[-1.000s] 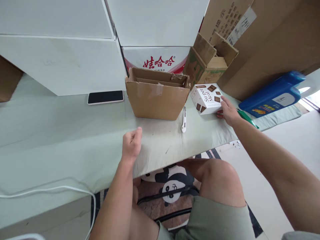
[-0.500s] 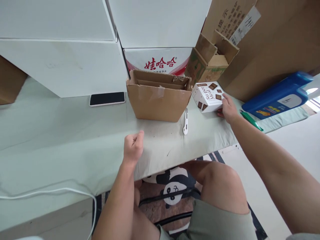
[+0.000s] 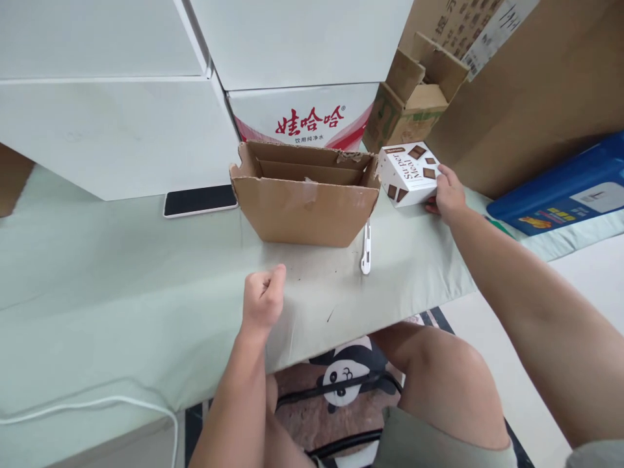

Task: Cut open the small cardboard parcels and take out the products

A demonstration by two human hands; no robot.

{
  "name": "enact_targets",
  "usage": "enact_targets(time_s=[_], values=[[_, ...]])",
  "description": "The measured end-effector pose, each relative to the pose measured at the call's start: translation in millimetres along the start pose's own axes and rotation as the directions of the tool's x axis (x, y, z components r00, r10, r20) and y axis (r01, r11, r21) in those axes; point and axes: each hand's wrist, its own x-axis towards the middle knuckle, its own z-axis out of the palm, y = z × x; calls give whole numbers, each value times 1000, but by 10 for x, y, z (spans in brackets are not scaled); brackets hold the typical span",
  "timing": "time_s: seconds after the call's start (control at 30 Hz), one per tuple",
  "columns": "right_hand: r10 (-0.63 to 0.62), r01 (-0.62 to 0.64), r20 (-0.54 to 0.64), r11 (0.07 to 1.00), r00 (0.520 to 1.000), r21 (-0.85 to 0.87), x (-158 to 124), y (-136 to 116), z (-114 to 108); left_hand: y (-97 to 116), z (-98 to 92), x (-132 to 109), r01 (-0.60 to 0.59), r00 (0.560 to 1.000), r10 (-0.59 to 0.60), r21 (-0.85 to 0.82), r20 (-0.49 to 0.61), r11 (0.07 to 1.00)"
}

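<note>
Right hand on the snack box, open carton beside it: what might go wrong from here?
The right hand grips the white snack box by one end only, so it may tilt or slip if lifted. The slim white tool lies beside the cardboard carton, near the arm's path; a sweep might knock it off the table.

The small white box (image 3: 408,174) has been moved away from the near edge of the worktop (image 3: 121,273), up beside the right flap of the cardboard box (image 3: 305,208). It has been carried there by the right hand (image 3: 449,195), and is now tilted onto one corner.
</note>
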Motion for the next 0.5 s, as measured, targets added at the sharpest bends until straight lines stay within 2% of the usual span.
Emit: enact_targets(time_s=[0.2,0.5], values=[[63,-64,-32,998,997,-27,67,-135,89,9,38,51,38,999,-38,-17,6,999],[44,-45,-16,996,999,-75,170,-152,134,23,82,65,57,998,-57,-50,9,997]])
